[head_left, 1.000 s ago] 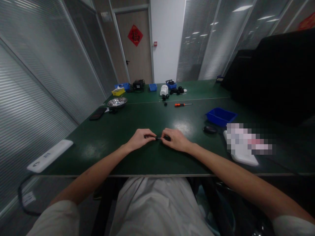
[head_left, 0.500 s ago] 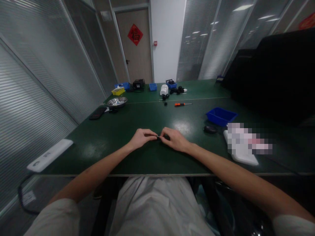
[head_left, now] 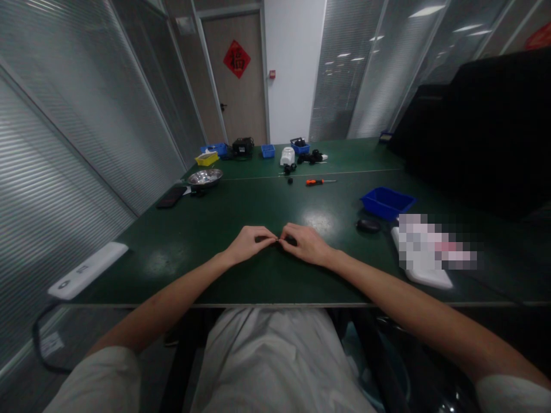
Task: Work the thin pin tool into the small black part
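Observation:
My left hand (head_left: pixel 248 245) and my right hand (head_left: pixel 306 244) meet fingertip to fingertip above the near middle of the green table (head_left: pixel 258 284). Each thumb is pinched against its forefinger. A tiny dark piece (head_left: pixel 278 240) shows between the two sets of fingertips, too small to name and mostly hidden by them. On the right, a black computer mouse (head_left: pixel 368 226) lies in front of a blue plastic tray (head_left: pixel 387 213). Farther off, a screwdriver with an orange and black handle (head_left: pixel 315 182) rests on the tabletop.
A white power strip (head_left: pixel 88 269) lies along the left edge, near a phone (head_left: pixel 171 197) and a metal bowl (head_left: pixel 205 182). Black parts (head_left: pixel 312 158), a white device (head_left: pixel 287 156) and small bins stand at the back. A large black shape (head_left: pixel 486 132) blocks the right side.
My left fingertips have shifted slightly right, closer to my right ones, and less of the small dark piece shows between them. My right hand has barely moved.

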`<state>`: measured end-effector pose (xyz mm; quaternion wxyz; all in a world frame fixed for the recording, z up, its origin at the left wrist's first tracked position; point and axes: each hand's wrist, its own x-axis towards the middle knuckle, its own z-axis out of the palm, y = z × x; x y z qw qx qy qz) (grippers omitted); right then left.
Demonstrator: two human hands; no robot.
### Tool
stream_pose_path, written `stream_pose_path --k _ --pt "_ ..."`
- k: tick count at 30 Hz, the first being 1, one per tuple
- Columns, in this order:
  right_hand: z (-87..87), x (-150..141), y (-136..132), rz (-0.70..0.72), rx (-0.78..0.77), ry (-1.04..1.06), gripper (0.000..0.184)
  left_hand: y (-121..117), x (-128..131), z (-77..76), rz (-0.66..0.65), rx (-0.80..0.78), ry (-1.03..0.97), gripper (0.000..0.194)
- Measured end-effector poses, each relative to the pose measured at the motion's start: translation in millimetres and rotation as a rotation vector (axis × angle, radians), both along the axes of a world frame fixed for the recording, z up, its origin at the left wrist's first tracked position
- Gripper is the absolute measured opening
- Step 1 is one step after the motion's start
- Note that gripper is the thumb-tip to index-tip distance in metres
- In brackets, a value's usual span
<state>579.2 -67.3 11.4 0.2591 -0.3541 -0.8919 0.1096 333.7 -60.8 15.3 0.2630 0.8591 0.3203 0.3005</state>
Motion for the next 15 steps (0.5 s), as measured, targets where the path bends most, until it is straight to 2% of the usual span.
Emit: stream_pose_path --k 15 --pt "4.1 4.9 1.8 0.01 -0.041 -0.037 0.008 0.3 2.2 -2.0 0.058 -0.056 0.051 0.025"
